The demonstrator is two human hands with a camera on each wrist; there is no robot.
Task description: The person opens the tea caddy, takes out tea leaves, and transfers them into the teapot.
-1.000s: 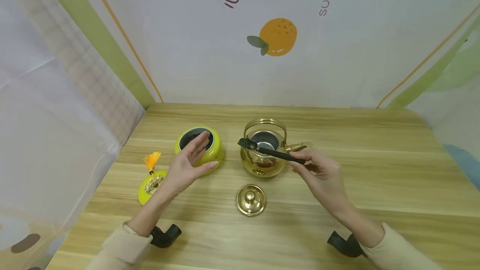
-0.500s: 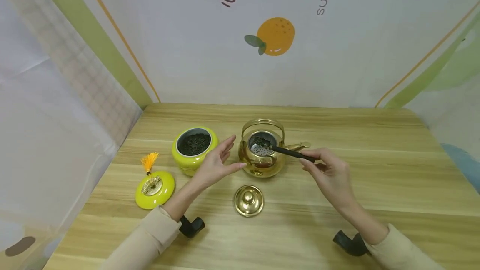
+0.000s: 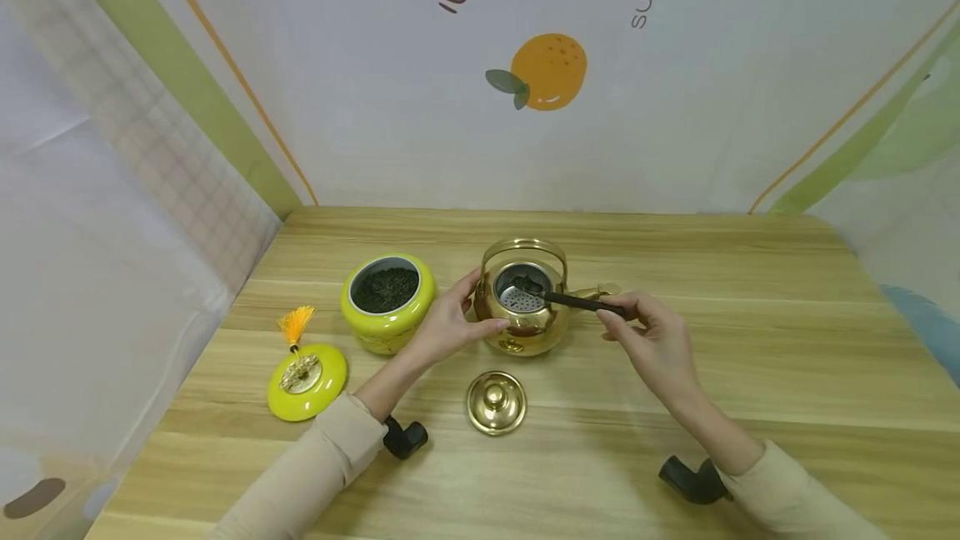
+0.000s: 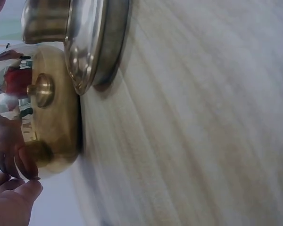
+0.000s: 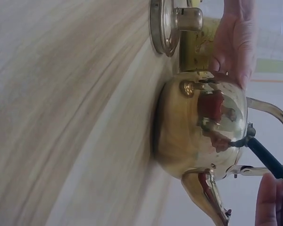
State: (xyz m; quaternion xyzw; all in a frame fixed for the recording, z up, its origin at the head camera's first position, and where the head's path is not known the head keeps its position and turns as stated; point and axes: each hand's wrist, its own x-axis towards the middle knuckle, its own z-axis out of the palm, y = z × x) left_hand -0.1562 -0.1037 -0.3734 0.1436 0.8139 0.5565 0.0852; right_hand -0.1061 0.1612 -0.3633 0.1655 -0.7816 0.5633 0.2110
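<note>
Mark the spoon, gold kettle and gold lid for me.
Spoon (image 3: 576, 301): head view, on its black handle.
Gold kettle (image 5: 193, 129): right wrist view, on its body.
Gold lid (image 3: 495, 395): head view, its knob.

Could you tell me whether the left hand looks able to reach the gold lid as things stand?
Probably yes: the gold lid lies uncovered near the left hand, though that hand would likely have to leave the teapot first.

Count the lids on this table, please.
2: a round, glossy yellow-green lid with orange tassel, far left; a round golden metal lid, in front of the golden metal teapot.
</note>
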